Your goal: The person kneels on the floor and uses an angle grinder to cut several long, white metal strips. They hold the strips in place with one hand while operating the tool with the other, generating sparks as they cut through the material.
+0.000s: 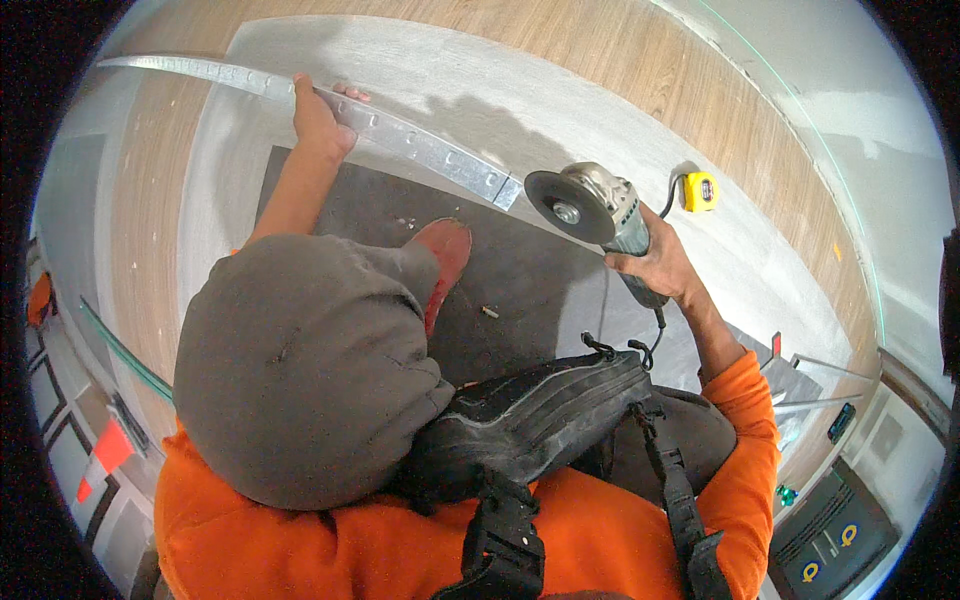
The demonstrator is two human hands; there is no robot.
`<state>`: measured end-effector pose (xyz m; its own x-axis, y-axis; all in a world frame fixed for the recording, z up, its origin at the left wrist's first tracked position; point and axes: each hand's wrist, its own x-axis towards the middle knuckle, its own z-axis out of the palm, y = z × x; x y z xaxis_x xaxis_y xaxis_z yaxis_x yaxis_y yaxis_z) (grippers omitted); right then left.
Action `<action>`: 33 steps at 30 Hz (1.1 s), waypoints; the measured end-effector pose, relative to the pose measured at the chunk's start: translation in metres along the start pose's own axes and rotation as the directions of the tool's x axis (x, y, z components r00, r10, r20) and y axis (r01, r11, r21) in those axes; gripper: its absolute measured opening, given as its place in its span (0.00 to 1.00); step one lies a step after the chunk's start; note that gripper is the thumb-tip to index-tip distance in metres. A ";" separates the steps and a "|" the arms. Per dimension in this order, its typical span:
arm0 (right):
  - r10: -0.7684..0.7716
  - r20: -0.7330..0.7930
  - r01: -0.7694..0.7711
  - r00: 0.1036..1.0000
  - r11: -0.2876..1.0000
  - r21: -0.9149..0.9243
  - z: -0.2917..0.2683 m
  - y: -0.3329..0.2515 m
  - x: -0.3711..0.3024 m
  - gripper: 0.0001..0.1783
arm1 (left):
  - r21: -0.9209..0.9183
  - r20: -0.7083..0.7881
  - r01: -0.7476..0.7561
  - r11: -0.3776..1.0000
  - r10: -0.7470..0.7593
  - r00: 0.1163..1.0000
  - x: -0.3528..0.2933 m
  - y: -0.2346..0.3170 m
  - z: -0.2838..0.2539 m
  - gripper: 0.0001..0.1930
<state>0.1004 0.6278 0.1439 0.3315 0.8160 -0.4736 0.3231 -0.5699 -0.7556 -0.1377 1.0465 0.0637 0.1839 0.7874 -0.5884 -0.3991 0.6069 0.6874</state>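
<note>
- The metal strip (420, 142) is laid from 10 to 12 o'clock, its near end crossed by a dark line (503, 187).
- Towards 11 o'clock, the strip is gripped by the left hand (322, 128), fingers closed around it.
- At 1 to 2 o'clock, the angle grinder (615, 205) is held in the right hand (660, 258), fingers wrapped about its body; its disc (570, 207) is poised just beside the strip's end, contact unclear.
- For good work, the strip should be kept firmly pinned, the disc squared to the line and both hands kept out of its plane.
- The red shoe (445, 260), near the centre, is best kept clear of sparks.
- The tape measure (701, 191) is set at 2 o'clock.
- The lower view is blocked by the grey knee (300, 370) at 8 o'clock and the black bag (530, 425) at 5.
</note>
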 end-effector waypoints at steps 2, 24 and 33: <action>-0.004 0.004 0.004 1.000 0.999 0.041 -0.002 -0.003 -0.003 0.38 | 0.042 -0.047 -0.019 0.999 0.021 0.999 -0.011 0.001 0.008 0.26; -0.025 0.020 0.026 0.999 0.999 -0.026 0.002 0.008 -0.001 0.39 | 0.104 -0.046 -0.016 0.994 0.021 0.999 -0.010 0.004 -0.001 0.29; 0.047 0.056 -0.049 0.997 0.998 0.028 0.000 0.005 0.002 0.36 | 0.080 -0.074 -0.017 0.997 0.023 0.997 -0.015 0.004 0.005 0.27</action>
<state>0.1027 0.6262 0.1392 0.2964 0.7922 -0.5334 0.2820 -0.6062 -0.7436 -0.1378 1.0375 0.0777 0.1077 0.7907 -0.6027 -0.3291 0.6004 0.7288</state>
